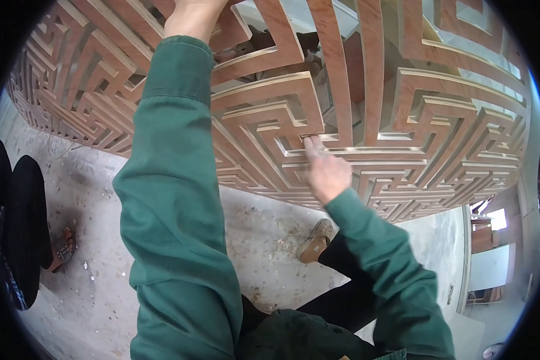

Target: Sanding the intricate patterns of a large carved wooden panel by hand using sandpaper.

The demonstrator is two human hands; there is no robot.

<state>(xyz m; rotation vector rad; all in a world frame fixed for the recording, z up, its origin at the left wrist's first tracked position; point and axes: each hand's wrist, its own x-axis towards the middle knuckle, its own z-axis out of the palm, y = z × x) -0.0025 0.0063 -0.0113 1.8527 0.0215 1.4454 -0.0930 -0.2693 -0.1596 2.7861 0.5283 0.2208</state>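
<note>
A large wooden lattice panel (374, 60) with a maze-like cut-out pattern stands across the upper part of the view. Its faces are reddish brown and its cut edges pale. My left hand (193, 17) reaches to the panel at the top; its fingers lie beyond the picture's edge. Lower down, my right hand (329, 173) has its index and middle fingers pressed together, tips at the inner edge of a narrow slot. Slight blur and the hand's own back hide whether something small lies under those fingers. Green sleeves cover both my arms.
Another person's dark-clothed legs (31, 210) and sandalled foot (63, 248) are at the left. My tan clog (317, 241) rests on the stained grey floor (96, 228) below the panel. At right are a pale board (492, 268) and stacked wood pieces.
</note>
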